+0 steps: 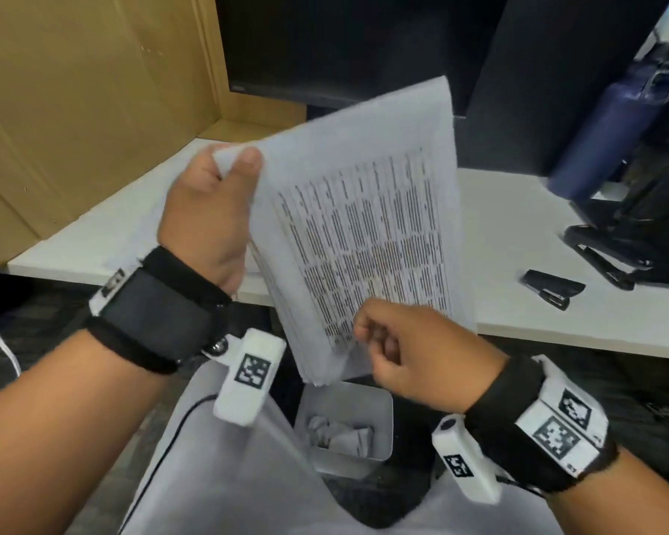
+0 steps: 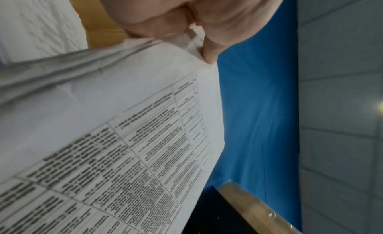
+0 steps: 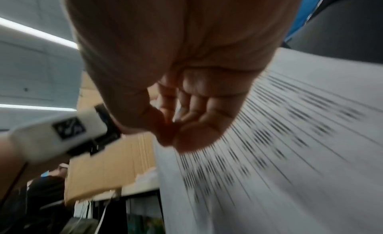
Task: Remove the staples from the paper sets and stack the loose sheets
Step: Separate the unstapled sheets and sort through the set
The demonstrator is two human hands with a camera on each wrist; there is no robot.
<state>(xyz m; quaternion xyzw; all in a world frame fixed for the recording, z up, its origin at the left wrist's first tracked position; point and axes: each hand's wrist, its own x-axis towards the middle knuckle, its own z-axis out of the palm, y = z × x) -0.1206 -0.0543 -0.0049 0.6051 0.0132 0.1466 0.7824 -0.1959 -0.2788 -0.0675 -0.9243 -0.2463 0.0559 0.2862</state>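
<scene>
Left hand (image 1: 205,218): gripped the upper left corner of the paper set, thumb in front, fingers hidden behind; the left wrist view showed the corner pinched between thumb (image 2: 211,46) and finger.
Right hand (image 1: 406,349): curled at the set's lower right corner, frame centre; thumb and forefinger tips met at the sheet edge; whether they pinched the paper or something small could not be told.
Paper set (image 1: 367,233): thick sheaf of printed tables, held tilted in the air at frame centre, above the desk's front edge and the bin; its lower corner hung over the bin; top page blurred.
Bin (image 1: 379,449): small white box, lower centre of the frame, on the dark floor below the desk; held crumpled white paper scraps (image 1: 340,434).
Desk (image 1: 518,241): white top, running across mid frame.
Small stapler (image 1: 553,289): black, lying on the desk, right of the set, well apart from both hands.
Large stapler (image 1: 603,256): black, on the desk at the right edge, just beyond the small one.
Monitor (image 1: 344,44): dark screen, upper centre, behind the set.
Bottle (image 1: 611,133): dark blue, upper right, standing on the desk.
Partition (image 1: 93,110): tan board, upper left.
Wrist cameras: white units with square markers, strapped on both wrists by black bands.
</scene>
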